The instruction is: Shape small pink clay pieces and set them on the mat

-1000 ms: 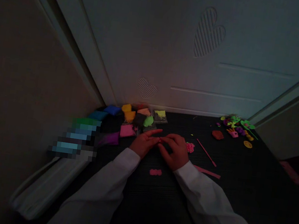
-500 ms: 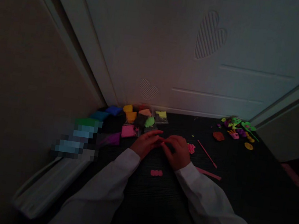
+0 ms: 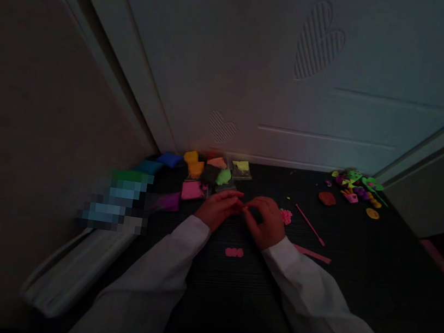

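Note:
Over the middle of the dark table, my left hand (image 3: 218,210) and my right hand (image 3: 266,222) meet at the fingertips. A tiny bright pink bit of modelling clay (image 3: 245,208) shows at the pinched thumb and fingers of my right hand. The fingers of my left hand are bent together beside it; what lies within them is hidden in the dim light. Below the hands lies a flat pink clay strip with a wavy outline (image 3: 234,252). A cluster of small pink clay pieces (image 3: 285,216) sits just right of my right hand, partly covered by it.
Bags of coloured clay (image 3: 193,190) line the back left. A pink stick tool (image 3: 309,224) and a flat pink strip (image 3: 312,253) lie at right. Farther right are a reddish-brown lump (image 3: 327,198) and colourful clay shapes (image 3: 361,192). A long white case (image 3: 79,270) lies at left.
The camera has tilted slightly, so the table items appear a little higher. Both hands stay together at the same place, with small finger movements; the fingertips look slightly farther apart.

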`<state>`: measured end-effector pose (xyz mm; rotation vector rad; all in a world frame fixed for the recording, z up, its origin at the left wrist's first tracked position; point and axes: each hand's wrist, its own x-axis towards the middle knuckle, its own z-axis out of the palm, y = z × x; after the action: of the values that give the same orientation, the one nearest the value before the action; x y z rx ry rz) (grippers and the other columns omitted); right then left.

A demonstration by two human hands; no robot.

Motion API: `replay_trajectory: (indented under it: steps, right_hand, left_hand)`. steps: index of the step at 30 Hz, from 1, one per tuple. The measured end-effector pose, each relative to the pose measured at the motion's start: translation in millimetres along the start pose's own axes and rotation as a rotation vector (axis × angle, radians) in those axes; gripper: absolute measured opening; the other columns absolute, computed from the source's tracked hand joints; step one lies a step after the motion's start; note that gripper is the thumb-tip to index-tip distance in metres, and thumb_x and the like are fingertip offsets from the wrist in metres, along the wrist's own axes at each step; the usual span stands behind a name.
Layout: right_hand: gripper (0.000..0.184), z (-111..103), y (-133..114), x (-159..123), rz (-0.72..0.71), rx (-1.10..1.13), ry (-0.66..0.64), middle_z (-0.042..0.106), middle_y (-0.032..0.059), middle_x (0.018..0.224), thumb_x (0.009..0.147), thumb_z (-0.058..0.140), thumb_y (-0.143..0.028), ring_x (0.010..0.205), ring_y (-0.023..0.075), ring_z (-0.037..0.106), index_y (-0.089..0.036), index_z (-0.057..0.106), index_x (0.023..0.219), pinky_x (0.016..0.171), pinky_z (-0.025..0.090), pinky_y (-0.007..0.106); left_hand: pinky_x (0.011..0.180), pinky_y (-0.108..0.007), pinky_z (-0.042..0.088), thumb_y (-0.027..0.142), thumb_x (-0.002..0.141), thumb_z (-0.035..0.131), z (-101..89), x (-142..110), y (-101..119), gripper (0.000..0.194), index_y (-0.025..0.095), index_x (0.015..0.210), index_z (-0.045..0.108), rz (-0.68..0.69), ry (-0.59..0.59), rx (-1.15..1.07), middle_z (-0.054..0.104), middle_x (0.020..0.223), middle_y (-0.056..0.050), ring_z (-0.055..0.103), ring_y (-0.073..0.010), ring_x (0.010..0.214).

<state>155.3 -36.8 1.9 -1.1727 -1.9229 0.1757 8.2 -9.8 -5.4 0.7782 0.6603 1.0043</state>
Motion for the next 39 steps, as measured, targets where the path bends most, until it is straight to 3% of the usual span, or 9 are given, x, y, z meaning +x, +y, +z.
replay_trajectory:
  steps: [23,39]
  right_hand:
    - [0.015,2.3,1.6,-1.2,0.011,-0.007,-0.004,0.051,0.0053,0.085,0.071,0.048,-0.023,0.082,0.0167,0.047,-0.020,0.055,0.084,0.072,0.038,0.033]
    - [0.012,-1.4,-1.8,-0.2,-0.012,0.026,-0.009,0.052,0.0049,0.083,0.068,0.054,-0.029,0.082,0.0167,0.047,-0.019,0.054,0.074,0.072,0.039,0.033]
  left_hand:
    - [0.074,-0.034,0.039,0.021,0.068,0.051,-1.3,-1.7,1.4,0.024,0.011,0.089,0.055,-0.017,-0.022,-0.023,0.062,0.070,-0.007,0.056,-0.0161,0.072]
    - [0.065,-0.025,0.039,0.020,0.066,0.054,1.9,-2.8,1.8,0.025,0.013,0.090,0.054,-0.014,-0.037,0.015,0.060,0.072,-0.005,0.054,-0.0123,0.070]
